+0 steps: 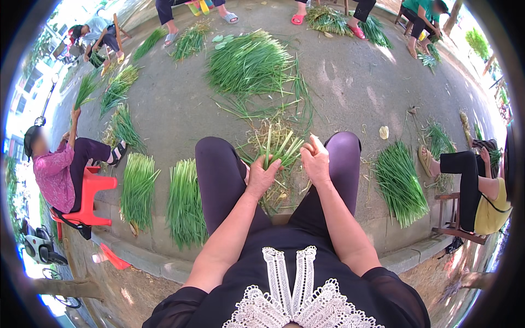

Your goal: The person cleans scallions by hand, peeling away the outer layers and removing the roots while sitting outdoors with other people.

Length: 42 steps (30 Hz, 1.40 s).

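Observation:
My left hand is closed around a small bunch of chives, held between my knees with the pale stem ends pointing up and away. Just right of the bunch is my right hand, raised with its fingers curled in. Whatever it pinches, if anything, is too small to make out. Beneath my hands lies a loose heap of pale, dry trimmings, partly hidden by the bunch and my hands. Farther out on the pavement spreads a big pile of green chives.
Laid-out chive bundles lie left of my knees, and another bundle lies to the right. A person on a red plastic stool holds chives at the left. Another person sits on a wooden chair at the right. More people sit farther off.

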### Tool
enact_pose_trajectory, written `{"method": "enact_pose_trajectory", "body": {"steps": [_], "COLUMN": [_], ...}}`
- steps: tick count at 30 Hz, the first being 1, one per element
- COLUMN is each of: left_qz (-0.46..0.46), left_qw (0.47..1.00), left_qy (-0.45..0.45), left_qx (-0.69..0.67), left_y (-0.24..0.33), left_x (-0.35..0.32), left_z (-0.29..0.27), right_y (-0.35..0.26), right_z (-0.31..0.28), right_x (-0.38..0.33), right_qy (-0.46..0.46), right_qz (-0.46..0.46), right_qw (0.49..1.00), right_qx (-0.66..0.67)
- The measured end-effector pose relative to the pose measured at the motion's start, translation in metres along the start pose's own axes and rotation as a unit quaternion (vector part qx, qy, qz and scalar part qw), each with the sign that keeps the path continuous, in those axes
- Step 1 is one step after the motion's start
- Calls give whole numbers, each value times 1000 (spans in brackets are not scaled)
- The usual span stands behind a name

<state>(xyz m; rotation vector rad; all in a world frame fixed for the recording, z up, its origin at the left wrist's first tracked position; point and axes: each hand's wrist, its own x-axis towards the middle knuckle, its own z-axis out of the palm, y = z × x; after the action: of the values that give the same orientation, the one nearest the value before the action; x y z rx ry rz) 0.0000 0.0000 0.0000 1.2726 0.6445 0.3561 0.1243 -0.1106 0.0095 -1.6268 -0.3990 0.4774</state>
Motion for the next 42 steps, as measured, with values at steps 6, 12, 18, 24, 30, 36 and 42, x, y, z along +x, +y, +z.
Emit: {"method": "enact_pose_trajectory", "body": {"steps": [6,12,18,24,30,36,42], "left_qz": [59,50,76,121,120,92,162], "left_qw": [996,997,991,974,968,978,946], "left_qy": [33,43,45,46,30,13,19], "left_qx": [49,47,99,187,220,185,281], "left_y": [-5,8,3,9,15,16,18], "left_x": [4,-2,1,-1,-5,-2,-5], "left_z": [5,9,8,14,17,19,23], "right_y": [-13,-16,-31,-23,-14,-17,-24], "right_z": [0,-1,1,-5,-8,-12,-14], "right_x": [-3,-5,-10,-9,-6,-7,-7], "right_qy": [-77,-97,-67,-45,-33,-35,-35], "right_qz": [17,52,114,100,83,86,122], "right_qw": [997,993,989,993,996,995,990], "right_qx": [1,-47,61,31,23,47,58]}}
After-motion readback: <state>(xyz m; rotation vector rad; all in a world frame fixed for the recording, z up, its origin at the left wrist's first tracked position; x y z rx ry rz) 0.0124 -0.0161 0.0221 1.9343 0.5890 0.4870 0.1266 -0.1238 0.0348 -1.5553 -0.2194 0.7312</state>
